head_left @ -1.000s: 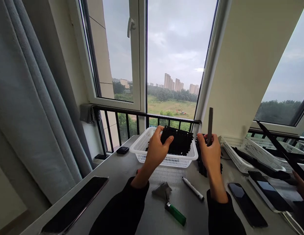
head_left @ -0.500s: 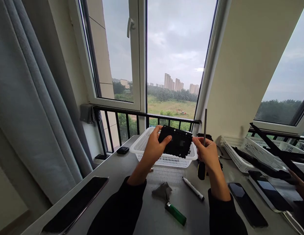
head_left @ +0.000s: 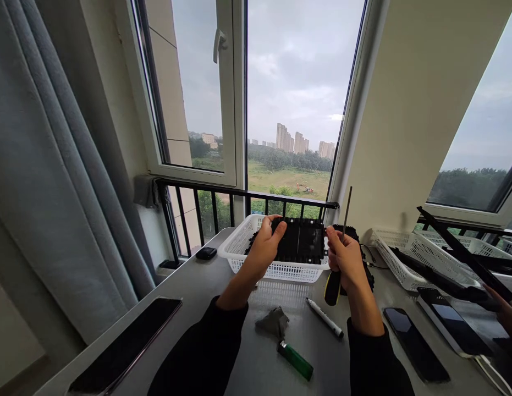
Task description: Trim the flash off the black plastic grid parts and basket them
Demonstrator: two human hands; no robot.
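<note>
My left hand (head_left: 264, 245) is closed on the left end of a flat black plastic panel (head_left: 300, 242) with notched edges, the thumb lying on its near face. The panel is held up over a white plastic basket (head_left: 295, 272) with more black parts inside. My right hand (head_left: 346, 258) is closed around a screwdriver (head_left: 332, 287), its thin shaft pointing up and its black-and-yellow handle hanging below the palm. The right thumb and fingertip are at the panel's right edge; whether they grip it I cannot tell. Behind this hand lie black notched parts (head_left: 354, 234).
On the grey table are a marker (head_left: 325, 318), a green lighter (head_left: 296, 360), a crumpled grey scrap (head_left: 274, 323), phones (head_left: 416, 344) and a small black device (head_left: 206, 253). At right, another person's hand (head_left: 505, 308) holds a long black part near white baskets (head_left: 398, 258).
The panel has turned from a tilted position to nearly level, showing a different face or angle. The screwdriver leans slightly more to the right at its tip.
</note>
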